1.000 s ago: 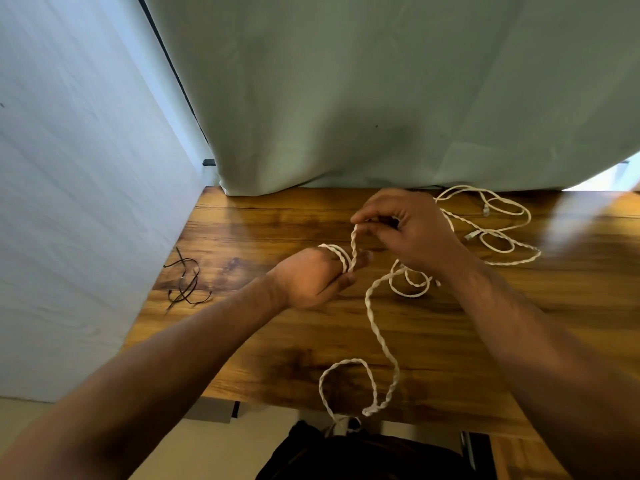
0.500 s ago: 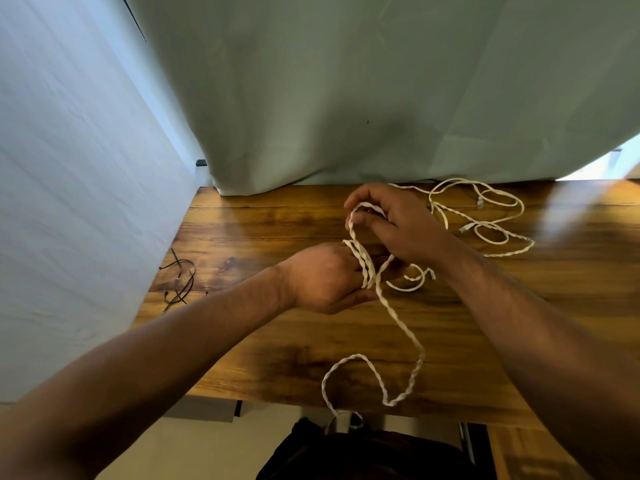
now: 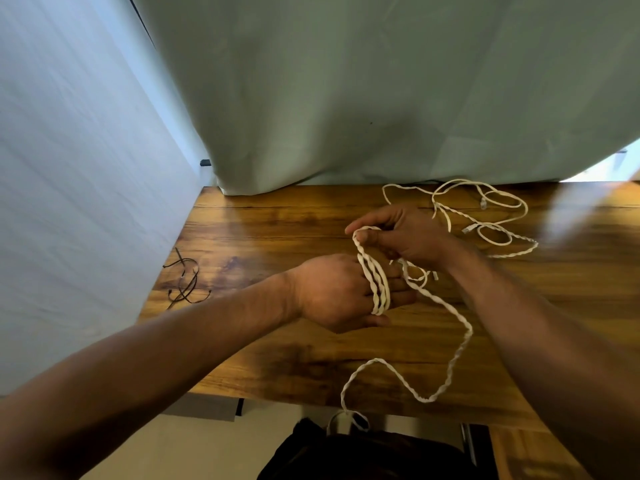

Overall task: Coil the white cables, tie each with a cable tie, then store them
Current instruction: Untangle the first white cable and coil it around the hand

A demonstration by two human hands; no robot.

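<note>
Extra white cable (image 3: 375, 282) loop now round straight-fingered left hand (image 3: 332, 292); wooden tabletop (image 3: 277, 230), curtain (image 3: 346, 98) 12 o'clock; right hand (image 3: 405, 237) pinches it.

White twisted cable (image 3: 457, 344), black ties (image 3: 185, 282), brown wood-grain table (image 3: 277, 230), grey-green curtain (image 3: 381, 91).

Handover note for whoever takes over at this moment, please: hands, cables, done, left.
Left hand: fingers straight, a few turns of cable wound round them.
Right hand pinches the next loop just above.
Tail trails across the table and over its near edge.
Other cable loose, far right; black ties far left, untouched.
Done: a few turns. Left: finish coil, tie it, coil the other, store.
</note>
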